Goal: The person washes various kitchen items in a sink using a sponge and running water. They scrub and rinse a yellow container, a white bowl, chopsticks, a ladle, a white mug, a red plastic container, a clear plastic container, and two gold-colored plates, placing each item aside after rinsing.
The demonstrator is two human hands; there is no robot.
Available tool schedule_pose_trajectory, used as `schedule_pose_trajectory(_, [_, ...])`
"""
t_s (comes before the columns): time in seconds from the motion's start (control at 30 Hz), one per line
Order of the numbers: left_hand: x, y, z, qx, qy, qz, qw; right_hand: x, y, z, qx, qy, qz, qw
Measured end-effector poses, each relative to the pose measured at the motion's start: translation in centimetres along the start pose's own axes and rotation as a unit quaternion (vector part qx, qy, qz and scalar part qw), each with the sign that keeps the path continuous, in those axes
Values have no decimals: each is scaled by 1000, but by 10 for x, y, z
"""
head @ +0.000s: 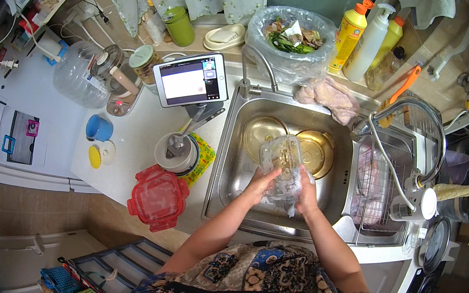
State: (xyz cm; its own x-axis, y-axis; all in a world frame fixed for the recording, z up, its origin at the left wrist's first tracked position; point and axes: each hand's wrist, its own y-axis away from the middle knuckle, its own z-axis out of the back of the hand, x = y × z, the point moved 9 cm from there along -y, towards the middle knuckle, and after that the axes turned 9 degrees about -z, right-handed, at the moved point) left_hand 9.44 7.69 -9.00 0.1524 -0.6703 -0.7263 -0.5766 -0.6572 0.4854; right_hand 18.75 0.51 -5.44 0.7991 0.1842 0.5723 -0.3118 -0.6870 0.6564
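Over the sink [230, 177], my left hand [262, 186] grips the near left side of a clear rectangular container [278, 150]. Suds cover part of its surface. My right hand [308, 194] is at its right side, holding a whitish, sudsy scrubbing cloth [292, 198] against it. The cloth's exact kind cannot be told, and the fingers behind it are hidden. Two amber glass dishes lie on the sink bottom beyond my hands: the left dish [259, 127] and the right dish [317, 157]. The container overlaps both.
Left of the sink are stacked bowls [162, 155] with spoons, red lids [158, 199], a tablet [192, 81] and a blue cup [99, 128]. A slim tap [268, 62] and a lined scrap bowl [288, 60] stand behind. To the right are a wire rack [384, 188] and a curved faucet [437, 142].
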Motion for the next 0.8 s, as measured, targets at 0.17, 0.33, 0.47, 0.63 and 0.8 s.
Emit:
schedule_pose_trajectory(0.17, [18,-9,5,-83,97,-118,985,12,12,-9,-79,178,133,972])
schedule_pose_trajectory(0.33, [21,7,-2,-119,95,-174,973,33,32,-35,-71,320,252,910])
schedule_pose_trajectory(0.47, [-19,20,-17,-139,-79,-196,967,30,31,-36,-36,365,265,892])
schedule_pose_trajectory(0.63, [-26,-11,-5,-86,98,-151,980,23,39,-40,4,376,120,919])
schedule_pose_trajectory(0.8, [-5,-8,-7,-26,198,-4,980,21,19,-9,-3,147,-4,989])
